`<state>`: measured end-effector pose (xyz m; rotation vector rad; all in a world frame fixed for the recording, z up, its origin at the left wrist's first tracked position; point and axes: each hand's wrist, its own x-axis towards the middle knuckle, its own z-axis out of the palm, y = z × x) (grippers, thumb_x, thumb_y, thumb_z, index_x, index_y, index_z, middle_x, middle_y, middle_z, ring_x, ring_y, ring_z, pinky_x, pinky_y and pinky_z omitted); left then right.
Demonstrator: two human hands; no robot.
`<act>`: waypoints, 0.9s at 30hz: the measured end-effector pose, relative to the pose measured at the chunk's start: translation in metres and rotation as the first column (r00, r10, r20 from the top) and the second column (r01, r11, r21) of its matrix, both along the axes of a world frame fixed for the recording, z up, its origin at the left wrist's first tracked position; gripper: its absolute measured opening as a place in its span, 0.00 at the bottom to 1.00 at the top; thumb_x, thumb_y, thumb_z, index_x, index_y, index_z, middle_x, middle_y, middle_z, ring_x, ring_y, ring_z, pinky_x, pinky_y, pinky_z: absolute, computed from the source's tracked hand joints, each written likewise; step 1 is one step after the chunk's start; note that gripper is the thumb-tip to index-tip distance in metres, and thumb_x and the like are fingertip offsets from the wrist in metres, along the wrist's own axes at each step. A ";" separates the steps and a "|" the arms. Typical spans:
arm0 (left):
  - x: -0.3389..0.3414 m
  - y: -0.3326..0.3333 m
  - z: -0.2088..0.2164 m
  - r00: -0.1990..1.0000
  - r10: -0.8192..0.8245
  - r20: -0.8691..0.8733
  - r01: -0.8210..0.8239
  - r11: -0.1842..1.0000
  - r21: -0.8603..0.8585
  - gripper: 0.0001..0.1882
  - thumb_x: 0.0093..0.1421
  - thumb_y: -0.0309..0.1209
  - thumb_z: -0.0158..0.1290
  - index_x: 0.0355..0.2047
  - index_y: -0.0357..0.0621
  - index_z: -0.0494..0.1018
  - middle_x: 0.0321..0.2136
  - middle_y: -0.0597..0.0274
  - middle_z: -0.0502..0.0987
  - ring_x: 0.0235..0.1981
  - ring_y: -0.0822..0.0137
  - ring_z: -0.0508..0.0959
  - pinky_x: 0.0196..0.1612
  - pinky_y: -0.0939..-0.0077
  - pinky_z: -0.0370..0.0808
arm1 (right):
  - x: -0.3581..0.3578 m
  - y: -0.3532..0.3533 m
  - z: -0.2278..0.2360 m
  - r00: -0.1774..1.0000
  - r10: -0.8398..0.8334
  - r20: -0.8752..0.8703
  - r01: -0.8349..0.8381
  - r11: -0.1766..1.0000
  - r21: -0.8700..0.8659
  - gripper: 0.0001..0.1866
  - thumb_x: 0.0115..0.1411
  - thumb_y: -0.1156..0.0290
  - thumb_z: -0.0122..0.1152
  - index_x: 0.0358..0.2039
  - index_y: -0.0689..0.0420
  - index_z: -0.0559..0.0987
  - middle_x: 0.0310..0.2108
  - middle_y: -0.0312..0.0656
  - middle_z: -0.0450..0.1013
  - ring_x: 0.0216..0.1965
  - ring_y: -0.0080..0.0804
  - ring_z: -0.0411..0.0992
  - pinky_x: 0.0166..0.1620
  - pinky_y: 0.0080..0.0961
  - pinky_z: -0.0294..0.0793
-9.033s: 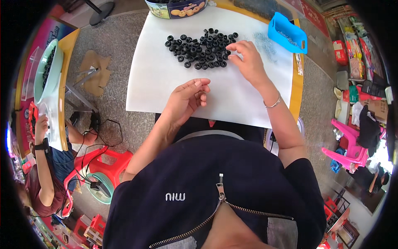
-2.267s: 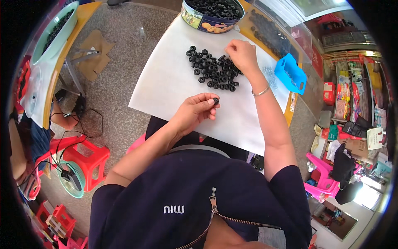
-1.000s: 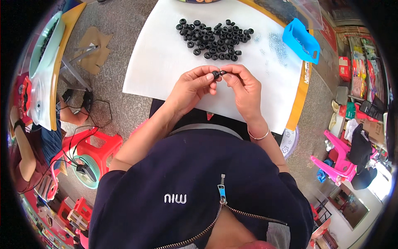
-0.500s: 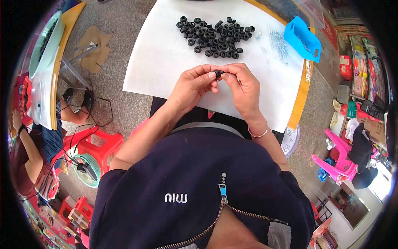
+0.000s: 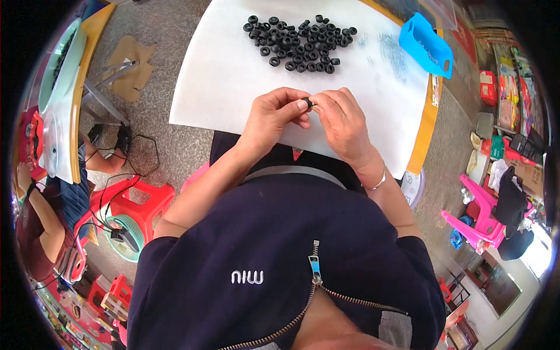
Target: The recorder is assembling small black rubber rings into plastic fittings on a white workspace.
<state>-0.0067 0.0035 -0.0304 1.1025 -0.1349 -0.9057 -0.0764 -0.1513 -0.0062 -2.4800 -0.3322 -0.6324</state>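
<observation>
Between thumb and fingers, my left hand (image 5: 279, 114) holds a small black ring-shaped part (image 5: 307, 103) above the near edge of the white table sheet. My right hand (image 5: 341, 119) is pinched closed against the right side of that part, and a tiny bit of something shows at its fingertips. What the right fingers grip is too small to make out. Beyond both hands lies a loose pile of similar black rings (image 5: 300, 44), several of them with their holes facing up.
A blue plastic basket (image 5: 429, 49) stands at the table's far right corner, beside small clear bits (image 5: 392, 55) scattered on the white sheet (image 5: 221, 87). Leftward, another person sits at a second table (image 5: 87, 52) near a red stool (image 5: 131, 201). A pink chair (image 5: 481, 219) is at right.
My right hand has drawn slightly to the right, its fingertips apart from the black part's body. The left hand keeps its hold. The view has shifted a little.
</observation>
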 end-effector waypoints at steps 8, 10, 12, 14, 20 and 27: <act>0.004 -0.001 0.002 0.997 -0.022 -0.078 0.017 0.998 -0.062 0.11 0.62 0.25 0.48 0.42 0.30 0.71 0.29 0.60 0.76 0.27 0.73 0.76 0.34 0.81 0.76 | -0.002 0.001 0.001 0.991 -0.015 -0.131 0.053 0.955 0.292 0.12 0.48 0.84 0.57 0.35 0.61 0.74 0.30 0.43 0.71 0.32 0.38 0.70 0.33 0.31 0.71; 0.004 -0.001 0.004 0.995 -0.015 -0.098 0.008 0.997 -0.070 0.10 0.62 0.25 0.48 0.42 0.30 0.71 0.29 0.60 0.76 0.27 0.73 0.76 0.35 0.82 0.75 | 0.000 0.001 0.005 0.991 -0.014 -0.131 0.047 0.967 0.249 0.12 0.48 0.84 0.57 0.35 0.61 0.74 0.30 0.43 0.71 0.32 0.38 0.70 0.33 0.31 0.71; 0.002 -0.001 0.000 0.997 -0.007 -0.073 0.004 0.999 -0.044 0.11 0.62 0.25 0.48 0.42 0.30 0.71 0.29 0.60 0.77 0.27 0.73 0.76 0.34 0.82 0.75 | 0.001 0.001 0.009 0.996 -0.002 -0.094 0.014 0.993 0.120 0.13 0.48 0.84 0.57 0.36 0.61 0.74 0.30 0.43 0.71 0.32 0.38 0.70 0.33 0.31 0.72; 0.002 0.000 -0.002 0.998 -0.016 -0.057 0.015 1.000 -0.027 0.11 0.62 0.25 0.48 0.43 0.30 0.71 0.30 0.59 0.76 0.27 0.73 0.76 0.35 0.81 0.76 | 0.002 0.001 0.007 0.996 0.017 -0.090 -0.006 0.992 0.126 0.13 0.48 0.84 0.57 0.36 0.61 0.74 0.30 0.43 0.71 0.32 0.38 0.70 0.34 0.32 0.71; 0.001 0.000 -0.002 0.999 -0.017 -0.034 0.017 1.000 0.001 0.13 0.63 0.25 0.48 0.45 0.30 0.71 0.31 0.59 0.76 0.29 0.72 0.77 0.37 0.80 0.76 | 0.002 -0.001 -0.008 0.998 0.042 -0.051 -0.034 0.989 0.146 0.12 0.49 0.83 0.57 0.37 0.61 0.74 0.31 0.43 0.71 0.32 0.39 0.69 0.33 0.32 0.71; 0.001 -0.002 0.001 0.995 -0.068 0.072 0.067 0.998 0.008 0.14 0.61 0.29 0.51 0.44 0.31 0.72 0.30 0.60 0.77 0.29 0.73 0.77 0.36 0.81 0.75 | 0.002 0.003 -0.010 1.000 0.009 -0.009 -0.008 0.988 0.152 0.11 0.51 0.81 0.58 0.36 0.60 0.74 0.30 0.42 0.70 0.32 0.38 0.69 0.34 0.30 0.71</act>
